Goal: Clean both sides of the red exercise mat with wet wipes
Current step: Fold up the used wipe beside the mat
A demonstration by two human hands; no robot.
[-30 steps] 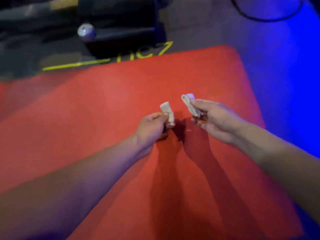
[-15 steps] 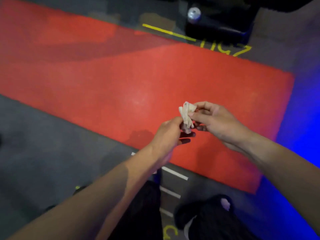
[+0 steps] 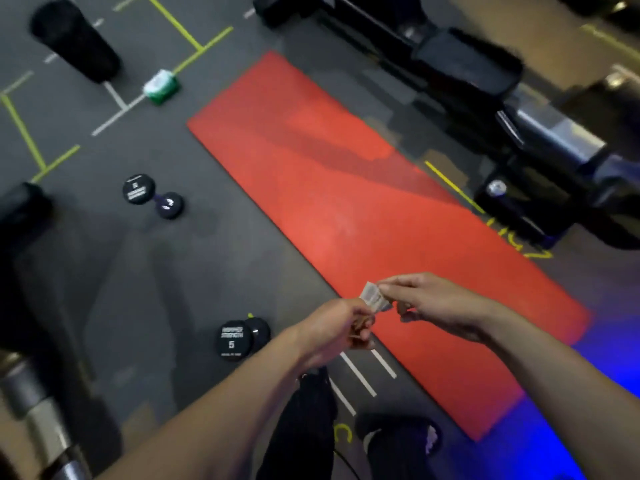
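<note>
Head view. Long red foam exercise mat (image 3: pixel 349 209) lies flat on the dark grey rubber gym floor (image 3: pixel 138 265), running diagonally from upper centre of the frame to lower right; its lower-right end is washed in blue light.

Both hands are held together in the lower centre of the frame, above the mat's near long edge. Right hand (image 3: pixel 436 303): thumb and forefinger pinch a small crumpled, soiled whitish wet wipe (image 3: pixel 373 295); remaining fingers curled below. Left hand (image 3: pixel 337 327): fingers curled, fingertips just beside the lower end of the wipe; cannot tell whether they grip it.

Green-and-white pack of wet wipes (image 3: pixel 161 85) sits on the floor in the upper left, off the mat's far corner.

Two black round-headed dumbbells on the floor left of the mat: one marked "5" at left centre (image 3: pixel 152 195), another marked "5" at lower centre (image 3: pixel 240 337), near the left forearm. Black cylindrical roller (image 3: pixel 74 39) in the upper left corner. Black padded gym bench (image 3: pixel 478 64) runs along the upper right, beside the mat's far long edge. Yellow-green and white floor lines (image 3: pixel 194 36) cross the upper left.
</note>
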